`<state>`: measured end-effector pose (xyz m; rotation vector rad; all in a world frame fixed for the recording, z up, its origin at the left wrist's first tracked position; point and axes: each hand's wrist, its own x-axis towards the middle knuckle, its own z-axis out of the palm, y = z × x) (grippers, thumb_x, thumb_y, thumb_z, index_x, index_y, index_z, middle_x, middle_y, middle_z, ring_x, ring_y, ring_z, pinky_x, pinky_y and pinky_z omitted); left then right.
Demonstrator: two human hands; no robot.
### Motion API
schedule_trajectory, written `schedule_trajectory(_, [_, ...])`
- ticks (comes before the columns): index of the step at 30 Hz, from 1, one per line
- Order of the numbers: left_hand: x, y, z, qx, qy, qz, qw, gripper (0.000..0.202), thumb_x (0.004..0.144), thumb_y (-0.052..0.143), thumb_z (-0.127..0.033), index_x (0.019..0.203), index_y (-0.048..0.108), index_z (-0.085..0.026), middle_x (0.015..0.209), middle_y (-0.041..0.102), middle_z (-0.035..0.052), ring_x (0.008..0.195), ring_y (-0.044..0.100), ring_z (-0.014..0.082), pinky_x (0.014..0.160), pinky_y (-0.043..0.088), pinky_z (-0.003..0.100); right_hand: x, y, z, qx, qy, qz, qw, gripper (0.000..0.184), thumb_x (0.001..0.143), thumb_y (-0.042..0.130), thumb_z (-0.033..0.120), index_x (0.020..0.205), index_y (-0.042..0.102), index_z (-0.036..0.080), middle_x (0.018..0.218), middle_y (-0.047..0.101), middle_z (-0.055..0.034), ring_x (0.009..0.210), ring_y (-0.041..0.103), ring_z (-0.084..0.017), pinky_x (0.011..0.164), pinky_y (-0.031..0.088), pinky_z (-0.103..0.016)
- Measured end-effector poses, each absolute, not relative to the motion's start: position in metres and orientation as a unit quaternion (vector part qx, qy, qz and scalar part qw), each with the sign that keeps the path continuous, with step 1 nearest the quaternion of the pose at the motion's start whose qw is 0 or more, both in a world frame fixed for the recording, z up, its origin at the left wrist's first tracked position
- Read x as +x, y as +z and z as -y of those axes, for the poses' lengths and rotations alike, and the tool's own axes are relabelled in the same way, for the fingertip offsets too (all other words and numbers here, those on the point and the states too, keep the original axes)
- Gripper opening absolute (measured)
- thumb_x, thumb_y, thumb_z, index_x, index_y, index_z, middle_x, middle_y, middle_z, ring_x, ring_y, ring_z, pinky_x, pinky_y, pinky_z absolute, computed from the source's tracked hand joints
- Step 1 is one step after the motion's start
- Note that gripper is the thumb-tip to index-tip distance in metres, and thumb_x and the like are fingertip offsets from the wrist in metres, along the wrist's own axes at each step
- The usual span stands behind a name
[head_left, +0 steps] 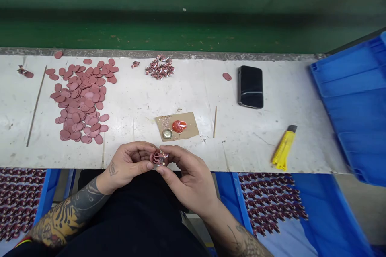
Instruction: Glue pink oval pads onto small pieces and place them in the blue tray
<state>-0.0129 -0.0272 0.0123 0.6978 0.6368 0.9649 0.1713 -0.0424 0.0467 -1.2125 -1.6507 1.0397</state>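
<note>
Left hand [129, 164] and right hand [188, 178] pinch a small red-and-white trinket [158, 158] between their fingertips, just above the front edge of a white workbench [187, 92]. Just ahead lies a cardboard scrap [189, 125]; farther left, a heap of reddish ovals [81, 100].

Black smartphone [250, 87] on white workbench [193, 88], right of center; yellow utility knife [283, 148] near bench's front right edge; blue plastic crate [352, 104] at right of frame.
</note>
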Motion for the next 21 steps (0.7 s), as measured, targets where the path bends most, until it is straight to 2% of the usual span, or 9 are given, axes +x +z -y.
schedule_trajectory(21, [-0.0133,0.0136,0.0257,0.348,0.449,-0.296,0.768,0.03,0.078,0.077,-0.006,0.102,0.077,-0.024,0.105,0.072,0.0039,0.095,0.071,0.0146,0.085,0.059,0.025,0.1703,0.0482,0.0413,-0.477,0.399,0.669,0.409,0.034,0.086,0.068,0.015,0.118,0.061,0.026,0.098,0.073,0.0001,0.076,0.066,-0.012,0.071,0.056,-0.024])
